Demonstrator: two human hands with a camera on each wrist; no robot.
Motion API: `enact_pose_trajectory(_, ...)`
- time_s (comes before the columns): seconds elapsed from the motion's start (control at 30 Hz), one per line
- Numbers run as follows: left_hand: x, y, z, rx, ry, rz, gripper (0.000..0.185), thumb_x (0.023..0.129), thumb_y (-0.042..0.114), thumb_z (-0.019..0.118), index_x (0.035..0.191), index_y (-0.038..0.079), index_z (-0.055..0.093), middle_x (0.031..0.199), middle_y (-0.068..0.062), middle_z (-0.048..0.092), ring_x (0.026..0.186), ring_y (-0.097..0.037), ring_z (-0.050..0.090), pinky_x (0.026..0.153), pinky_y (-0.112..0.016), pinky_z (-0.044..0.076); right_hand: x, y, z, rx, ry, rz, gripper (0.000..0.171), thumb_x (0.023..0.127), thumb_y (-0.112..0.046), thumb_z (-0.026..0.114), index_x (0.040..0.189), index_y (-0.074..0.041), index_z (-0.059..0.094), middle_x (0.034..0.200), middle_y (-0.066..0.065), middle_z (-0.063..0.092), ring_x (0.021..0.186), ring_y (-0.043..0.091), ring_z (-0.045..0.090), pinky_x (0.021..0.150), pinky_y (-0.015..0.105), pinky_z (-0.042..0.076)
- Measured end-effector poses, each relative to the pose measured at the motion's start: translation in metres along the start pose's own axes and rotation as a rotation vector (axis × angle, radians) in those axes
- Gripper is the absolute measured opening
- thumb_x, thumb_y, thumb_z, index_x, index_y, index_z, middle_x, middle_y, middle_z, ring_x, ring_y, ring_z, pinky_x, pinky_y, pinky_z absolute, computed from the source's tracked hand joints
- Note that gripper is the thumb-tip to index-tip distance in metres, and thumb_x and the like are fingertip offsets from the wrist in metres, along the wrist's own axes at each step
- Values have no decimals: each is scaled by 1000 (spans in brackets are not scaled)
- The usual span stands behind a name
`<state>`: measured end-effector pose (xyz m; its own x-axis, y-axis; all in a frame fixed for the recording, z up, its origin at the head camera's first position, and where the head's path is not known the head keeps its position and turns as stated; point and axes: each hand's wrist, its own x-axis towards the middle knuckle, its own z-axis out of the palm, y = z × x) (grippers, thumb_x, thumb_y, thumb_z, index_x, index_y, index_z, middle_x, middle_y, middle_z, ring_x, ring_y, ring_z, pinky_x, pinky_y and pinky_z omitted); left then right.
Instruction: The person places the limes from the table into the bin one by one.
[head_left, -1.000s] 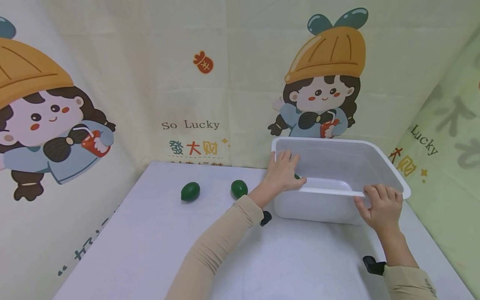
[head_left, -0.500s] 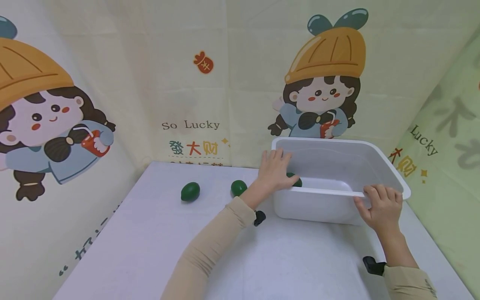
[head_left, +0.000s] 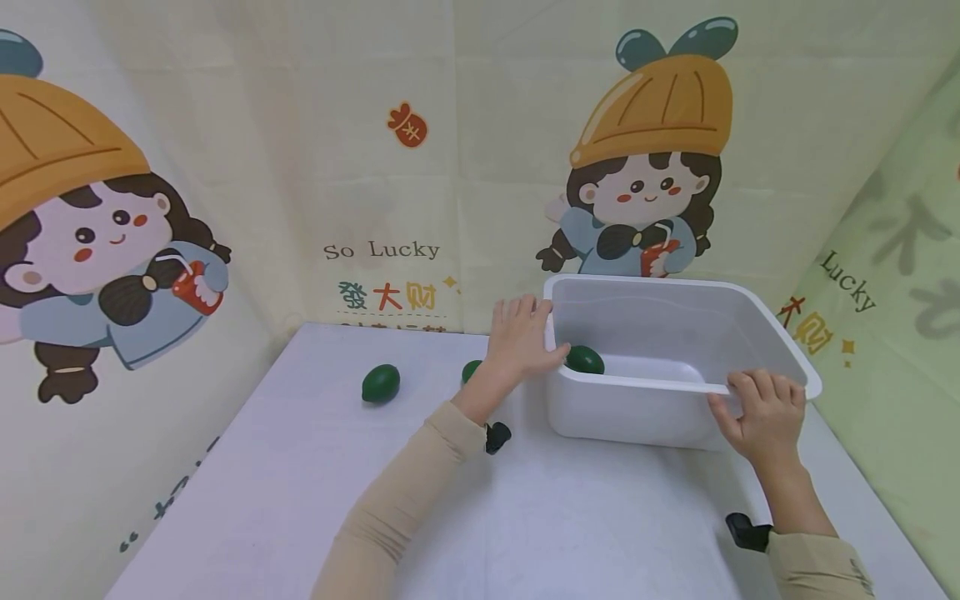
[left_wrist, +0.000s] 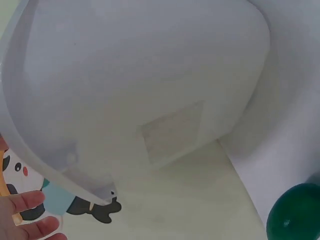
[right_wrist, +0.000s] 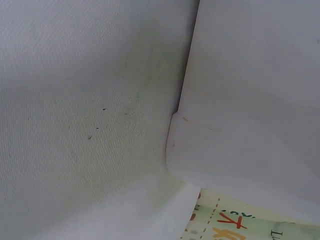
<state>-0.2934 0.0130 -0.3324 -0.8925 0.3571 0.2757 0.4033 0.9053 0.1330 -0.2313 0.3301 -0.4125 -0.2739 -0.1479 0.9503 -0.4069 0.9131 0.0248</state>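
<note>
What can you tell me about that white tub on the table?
The white tub looks like smooth, slightly see-through plastic: rectangular, with rounded corners, a rolled rim and deep walls. It stands upright on the white table, at the back right by the printed backdrop. One green lime lies inside, at its near left corner. The right hand grips the near rim; the left hand is beside its left wall.
</note>
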Motion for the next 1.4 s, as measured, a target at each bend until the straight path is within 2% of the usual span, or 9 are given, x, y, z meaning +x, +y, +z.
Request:
enact_pose_trajectory(0.27,-11,-16,-4,-34,53,-31,61,81,52,52,129,17,42,123,-5,42,116,-23,34,106,-48,15,-1,1,1,4,-7,2,60,87,-57,37,81,2,50,76,20,48,69,39,37,65,52,22)
enact_pose_trajectory(0.53,-23,-35,-11,-18,77,-88,63,80,55,53,130,17,42,121,-5,40,116,-24,33,107,-48,12,-1,1,1,-3,-8,-4,61,87,-57,38,81,2,51,76,20,49,69,39,37,65,52,23)
enact_pose_trajectory(0.87,-37,-59,-12,37,125,-136,61,80,53,53,128,16,43,121,-7,41,117,-27,34,106,-51,13,-1,1,1,-8,-7,-12,61,87,-57,38,82,2,52,77,21,50,70,40,39,64,51,23)
enact_pose_trajectory(1.1,-44,-75,-14,3,138,-167,62,80,51,54,129,14,43,123,-9,40,117,-28,34,106,-52,14,-1,2,1,-8,-20,-7,61,87,-58,37,82,2,51,77,21,50,71,39,39,65,52,23)
enact_pose_trajectory(1.4,-57,-100,-10,-14,150,-221,61,81,48,55,129,13,42,124,-12,39,119,-29,32,107,-51,9,0,1,0,-7,-24,-5,62,87,-58,37,83,2,51,77,21,49,71,40,39,65,51,23)
